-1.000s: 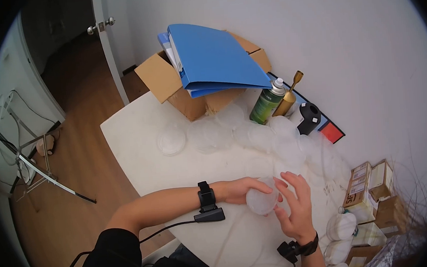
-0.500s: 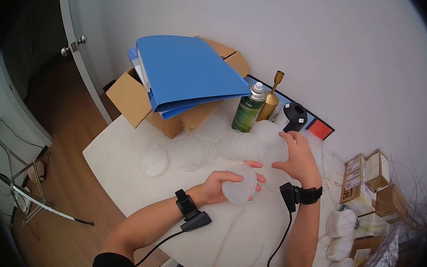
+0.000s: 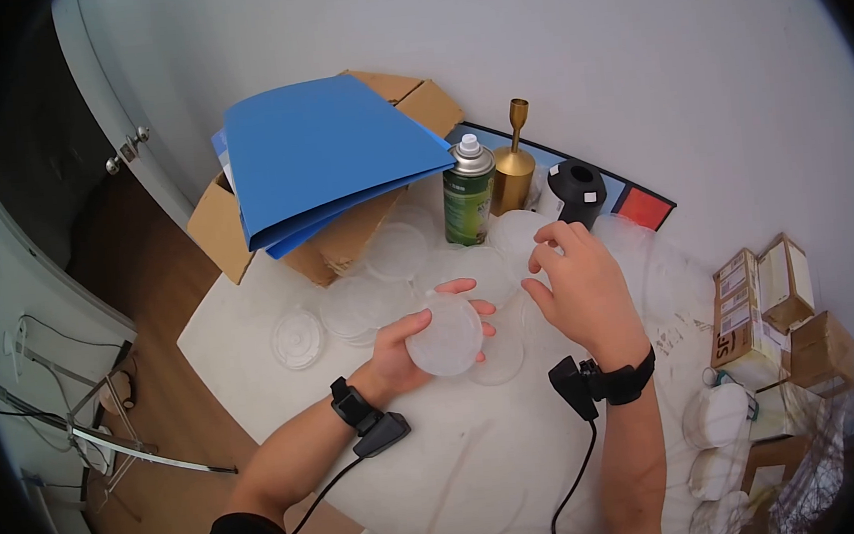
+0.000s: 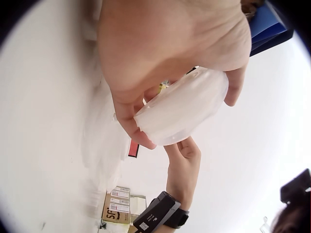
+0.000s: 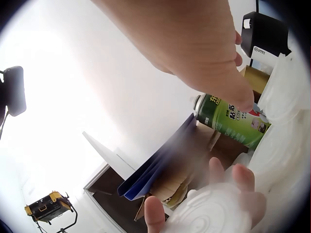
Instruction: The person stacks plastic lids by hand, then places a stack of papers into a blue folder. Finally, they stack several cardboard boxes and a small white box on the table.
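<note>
In the head view my left hand [image 3: 396,358] holds a round translucent plastic lid [image 3: 444,336], thumb on its face and the other fingers behind it. The left wrist view shows this lid [image 4: 184,108] edge-on between thumb and fingers. My right hand [image 3: 587,284], loosely bent and with nothing visible in its fingers, hovers over more clear lids [image 3: 519,230] near the back of the table. Other similar lids [image 3: 360,307] lie overlapping across the table, and a single one [image 3: 297,338] sits apart at the left.
Behind the lids stand a green spray can [image 3: 469,195], a brass candle holder [image 3: 512,165] and a black-and-white device [image 3: 576,190]. Blue binders [image 3: 328,154] lie on an open cardboard box [image 3: 359,237]. Small cartons [image 3: 736,308] and white rounded containers [image 3: 717,415] are at the right.
The right hand has left the held lid and moved away toward the lids at the back. The left hand keeps its lid and has turned more palm-up. The head view has shifted.
</note>
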